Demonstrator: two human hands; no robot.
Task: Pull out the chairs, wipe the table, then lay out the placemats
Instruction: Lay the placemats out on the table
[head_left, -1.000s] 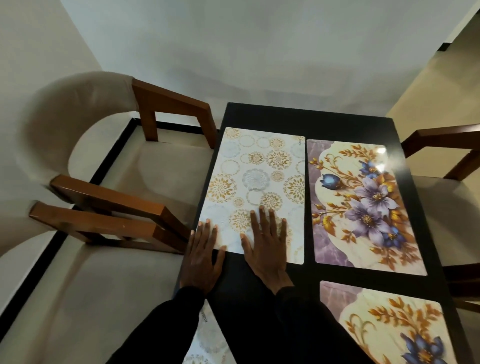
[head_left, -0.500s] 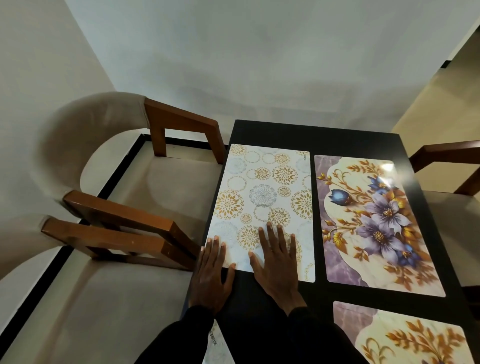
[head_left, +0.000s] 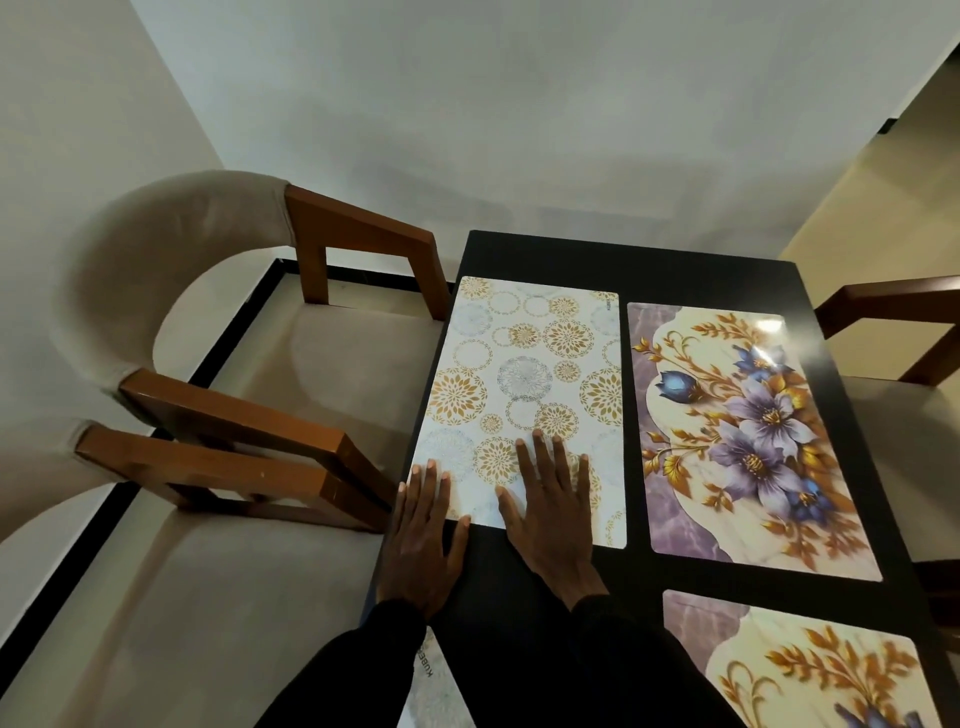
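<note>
Hands (head_left: 423, 540) (head_left: 553, 519) still on circle mat (head_left: 530, 374), chairs (head_left: 234, 415) L, floral mat (head_left: 743, 431) R

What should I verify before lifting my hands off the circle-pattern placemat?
1. Left hand and right hand pressing flat on the near end of the circle-pattern placemat: ok.
2. That placemat lying flat on the table: ok.
3. No overlap with the floral placemat beside it: ok.
4. Near edges of those two lined up: cannot tell, wide-angle view.
5. Near-left placemat straight: cannot tell, the sleeve covers most of it.
</note>
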